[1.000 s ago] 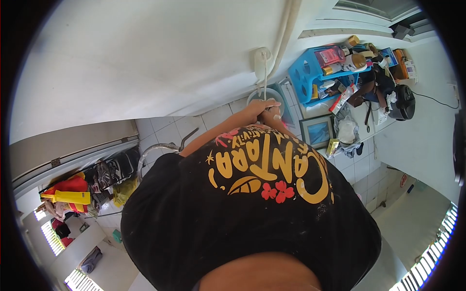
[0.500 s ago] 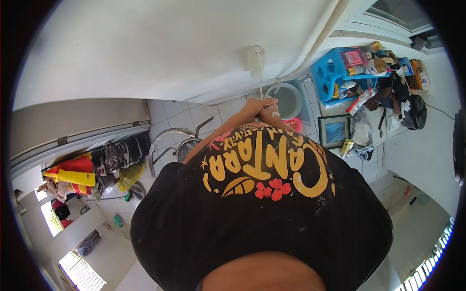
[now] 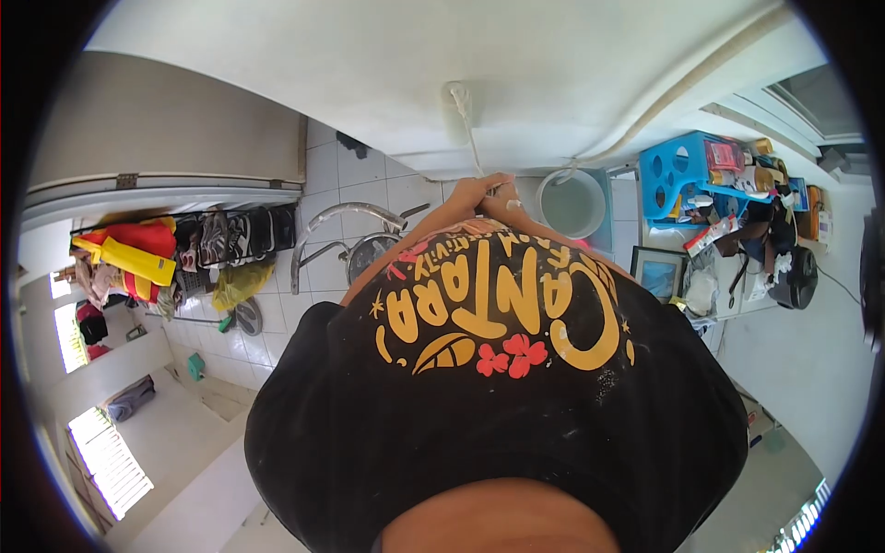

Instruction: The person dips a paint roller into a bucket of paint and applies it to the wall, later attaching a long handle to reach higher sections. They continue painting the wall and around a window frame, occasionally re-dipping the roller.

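My left hand point(image 3: 479, 191) and my right hand point(image 3: 503, 200) are together low in front of my black shirt point(image 3: 498, 405), both with fingers closed. A pale cord point(image 3: 474, 138) runs down the wall from a white plug point(image 3: 457, 92) and meets my hands at the left fingers. I cannot tell what lies between the fingers. Whitish patches show on my right hand. Just to the right of my hands stands a pale bucket point(image 3: 601, 208) with cloudy water in it.
A bent metal tube frame point(image 3: 318, 224) stands on the tiled floor to the left. Shoes and bags fill a rack point(image 3: 249, 235) farther left. To the right, a blue plastic organizer point(image 3: 668, 180) holds bottles, near a framed picture point(image 3: 658, 273). A pipe point(image 3: 682, 88) runs along the wall.
My view has turned, so the plug and my hands sit farther left and the bucket farther right. Both hands stay closed together at the cord.
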### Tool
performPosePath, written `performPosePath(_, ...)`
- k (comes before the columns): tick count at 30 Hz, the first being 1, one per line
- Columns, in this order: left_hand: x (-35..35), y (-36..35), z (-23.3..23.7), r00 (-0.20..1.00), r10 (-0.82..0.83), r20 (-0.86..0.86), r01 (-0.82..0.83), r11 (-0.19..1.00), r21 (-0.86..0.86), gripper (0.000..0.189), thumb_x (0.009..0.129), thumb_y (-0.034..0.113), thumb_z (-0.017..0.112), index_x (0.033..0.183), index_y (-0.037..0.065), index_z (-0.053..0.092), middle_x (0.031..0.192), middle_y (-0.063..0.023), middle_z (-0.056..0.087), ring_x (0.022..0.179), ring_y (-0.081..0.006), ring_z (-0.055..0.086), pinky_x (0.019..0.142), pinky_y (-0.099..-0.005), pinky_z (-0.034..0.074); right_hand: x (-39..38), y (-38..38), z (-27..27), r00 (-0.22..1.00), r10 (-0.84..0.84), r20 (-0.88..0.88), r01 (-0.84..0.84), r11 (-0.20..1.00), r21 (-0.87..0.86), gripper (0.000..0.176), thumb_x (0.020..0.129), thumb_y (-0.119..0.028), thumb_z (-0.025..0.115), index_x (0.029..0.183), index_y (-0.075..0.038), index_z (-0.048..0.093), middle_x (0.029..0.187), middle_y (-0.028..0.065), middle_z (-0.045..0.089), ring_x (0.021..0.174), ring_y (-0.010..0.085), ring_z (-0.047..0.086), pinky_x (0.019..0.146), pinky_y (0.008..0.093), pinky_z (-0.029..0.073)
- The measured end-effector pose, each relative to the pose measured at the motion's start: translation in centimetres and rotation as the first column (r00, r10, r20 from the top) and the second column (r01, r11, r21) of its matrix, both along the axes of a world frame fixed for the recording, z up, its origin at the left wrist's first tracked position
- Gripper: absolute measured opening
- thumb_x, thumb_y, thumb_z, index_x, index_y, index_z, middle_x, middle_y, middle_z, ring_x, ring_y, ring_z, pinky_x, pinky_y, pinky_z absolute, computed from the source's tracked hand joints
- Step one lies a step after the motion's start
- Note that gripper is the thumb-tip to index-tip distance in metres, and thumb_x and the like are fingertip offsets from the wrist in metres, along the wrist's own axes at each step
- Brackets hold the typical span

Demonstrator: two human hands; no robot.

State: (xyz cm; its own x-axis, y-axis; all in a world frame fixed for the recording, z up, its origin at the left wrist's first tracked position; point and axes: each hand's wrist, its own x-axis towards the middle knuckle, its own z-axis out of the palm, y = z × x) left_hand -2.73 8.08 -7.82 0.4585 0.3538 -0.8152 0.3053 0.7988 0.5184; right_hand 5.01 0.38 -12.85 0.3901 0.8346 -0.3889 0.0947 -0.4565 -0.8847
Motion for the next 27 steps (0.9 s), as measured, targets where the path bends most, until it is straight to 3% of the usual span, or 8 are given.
performPosePath(2,-0.4,0.3,0.0,1.0,0.02,-0.021,-0.02,1.0,0.007,0.058,0.068,0.028,0.087,0.102,-0.011,0.06,0.096,-0.016,0.063,0.084,-0.025,0.063,0.073,-0.0389,0.053,-0.2,0.4,0.5,0.999,0.033,0.043,-0.031,0.999,-0.041,0.035,0.073,-0.023,0.068,0.094,0.005,0.065,0.089,0.0192,0.07,0.084,0.03,0.068,0.074,0.0393,0.052)
performPosePath(5,-0.1,0.1,0.0,0.999,0.017,-0.043,-0.017,1.0,0.023,0.058,0.069,0.028,0.087,0.102,-0.011,0.059,0.098,-0.0166,0.063,0.084,-0.0249,0.063,0.072,-0.04,0.053,0.3,-0.1,1.6,0.992,0.017,-0.124,-0.011,0.999,0.047,0.036,0.073,-0.024,0.068,0.096,0.003,0.065,0.092,0.021,0.07,0.088,0.0344,0.068,0.076,0.0414,0.052)
performPosePath(7,0.8,-0.3,-0.3,0.998,0.049,-0.033,-0.049,0.999,0.005,0.06,0.07,0.029,0.087,0.103,-0.011,0.059,0.097,-0.0159,0.063,0.084,-0.0244,0.063,0.071,-0.0403,0.053,1.2,-0.5,3.1,0.998,0.053,0.016,-0.052,0.998,-0.026,0.038,0.073,-0.026,0.069,0.097,0.003,0.065,0.094,0.0221,0.069,0.09,0.0359,0.067,0.077,0.0418,0.052)
performPosePath(10,2.7,-1.5,0.2,0.998,0.057,-0.006,-0.057,0.997,-0.045,0.06,0.07,0.032,0.086,0.102,-0.011,0.06,0.096,-0.0153,0.064,0.084,-0.0237,0.063,0.072,-0.0388,0.053,3.0,-1.3,-2.1,0.986,0.016,0.165,-0.026,0.998,0.061,0.041,0.072,-0.029,0.071,0.099,0.002,0.065,0.094,0.0225,0.069,0.091,0.0354,0.067,0.078,0.0423,0.052)
performPosePath(13,5.6,-2.4,-4.7,0.996,-0.072,0.046,0.074,0.997,-0.027,0.061,0.069,0.034,0.087,0.102,-0.01,0.062,0.098,-0.0152,0.065,0.084,-0.0222,0.064,0.073,-0.036,0.053,5.5,-3.3,-0.9,0.997,-0.024,0.08,0.031,0.995,-0.096,0.044,0.073,-0.031,0.072,0.101,0.002,0.064,0.094,0.0222,0.069,0.091,0.0351,0.067,0.078,0.0427,0.052)
performPosePath(20,12.2,-6.4,-3.3,0.952,-0.307,-0.007,0.307,0.948,0.079,0.065,0.068,0.044,0.085,0.1,-0.01,0.066,0.098,-0.0141,0.067,0.083,-0.0193,0.064,0.072,-0.0318,0.052,11.6,-8.9,-1.2,0.985,-0.087,0.149,0.1,0.992,-0.081,0.045,0.073,-0.032,0.072,0.102,0.002,0.064,0.094,0.0221,0.069,0.092,0.0345,0.068,0.078,0.0421,0.052)
performPosePath(22,14.3,-7.5,-3.5,0.912,-0.406,-0.059,0.41,0.9,0.144,0.067,0.067,0.047,0.084,0.098,-0.01,0.067,0.096,-0.0138,0.067,0.082,-0.019,0.064,0.072,-0.0317,0.051,13.1,-10.4,-2.8,0.973,-0.184,0.141,0.193,0.979,-0.058,0.044,0.075,-0.031,0.071,0.102,0.003,0.063,0.092,0.0228,0.069,0.089,0.034,0.069,0.076,0.0414,0.052)
performPosePath(27,19.4,-10.7,-4.3,0.883,-0.469,0.027,0.466,0.881,0.081,0.067,0.067,0.044,0.085,0.102,-0.01,0.066,0.098,-0.0148,0.067,0.084,-0.0208,0.064,0.072,-0.0334,0.051,15.4,-13.8,1.1,0.941,-0.309,0.14,0.315,0.949,-0.019,0.039,0.076,-0.028,0.068,0.097,0.004,0.062,0.09,0.0228,0.068,0.085,0.0334,0.069,0.074,0.0414,0.052)
